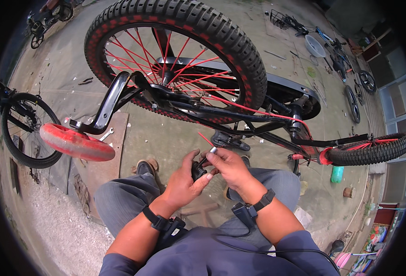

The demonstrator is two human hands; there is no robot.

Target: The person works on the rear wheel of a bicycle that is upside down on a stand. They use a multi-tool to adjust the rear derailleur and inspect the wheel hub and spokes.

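A child's bicycle (253, 131) with red spokes stands upside down before me, its large knobby wheel (230, 34) raised. My left hand (183, 185) is closed around a small black bicycle part (197, 170), mostly covered by fingers, so its exact kind is unclear. Thumb and fingers of my right hand (230, 168) pinch a silver cable end (213, 150) beside that part. From it a short length of red cable (205, 138) points up and left. Both hands meet above my lap, below the frame. A red training wheel (78, 142) sticks out on the left.
Near the training wheel, a wrench (106, 134) lies on a brown board (113, 172). Another bicycle wheel (30, 130) stands far left. A green bottle (337, 174) sits under the front wheel. At the back right are a white basin (314, 46) and more bicycle parts.
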